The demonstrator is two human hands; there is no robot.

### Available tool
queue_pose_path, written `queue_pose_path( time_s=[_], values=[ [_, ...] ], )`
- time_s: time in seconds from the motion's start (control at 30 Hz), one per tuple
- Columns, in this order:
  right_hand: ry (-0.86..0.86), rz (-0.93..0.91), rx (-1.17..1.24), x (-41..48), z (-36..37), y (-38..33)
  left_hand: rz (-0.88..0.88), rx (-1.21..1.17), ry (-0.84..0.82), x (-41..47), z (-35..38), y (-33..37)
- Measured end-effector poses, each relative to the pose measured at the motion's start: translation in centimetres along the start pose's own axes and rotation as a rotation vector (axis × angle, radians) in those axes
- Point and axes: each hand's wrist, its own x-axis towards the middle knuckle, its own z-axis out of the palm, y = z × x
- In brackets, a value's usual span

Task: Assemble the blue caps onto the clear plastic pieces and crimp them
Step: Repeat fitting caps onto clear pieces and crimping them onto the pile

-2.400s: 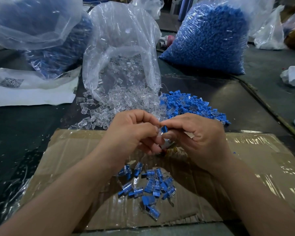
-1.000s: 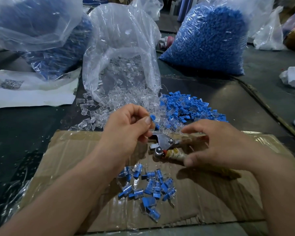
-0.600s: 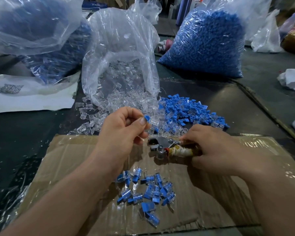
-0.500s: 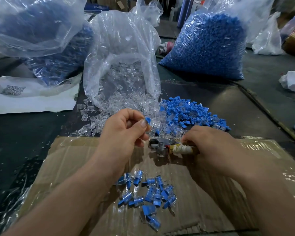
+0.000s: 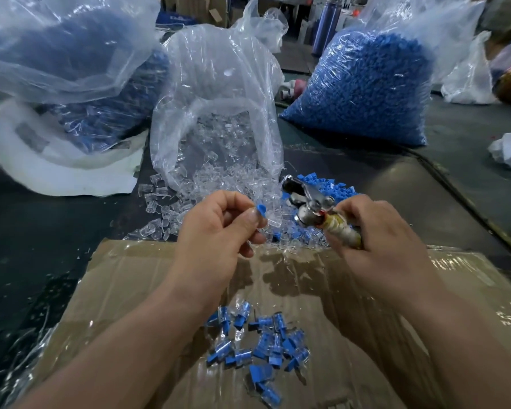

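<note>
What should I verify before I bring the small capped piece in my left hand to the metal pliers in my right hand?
1. The left hand pinches the small blue plastic cap: ok.
2. The cap sits fully on its clear plastic piece: cannot tell.
3. The right hand grips the metal crimping pliers by the tape-wrapped handle: ok.
4. The jaws are open enough: cannot tell.
5. The piece is between the jaws: not ok, they are apart.
</note>
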Motion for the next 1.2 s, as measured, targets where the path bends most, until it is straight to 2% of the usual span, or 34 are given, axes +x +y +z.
queue_pose_path(
  time_s=[0.2,0.37,0.8,1.2],
  values=[
    [-0.164,-0.035,0.027,-0.4,0.3,-0.5,0.054,0.056,0.006,-0.1,0.2,0.0],
    [-0.235,-0.007,0.066,-0.7,0.7,-0.7,0.081,0.093,0.018,-0.1,0.2,-0.1],
    [-0.231,0.007,0.139,-0.6,0.6,-0.6,0.072,0.135,0.026,-0.2,0.2,-0.1],
    [-0.263,0.022,0.091,-0.7,0.5,-1.3,0.092,0.155,0.036,-0.5,0.5,0.2]
  ],
)
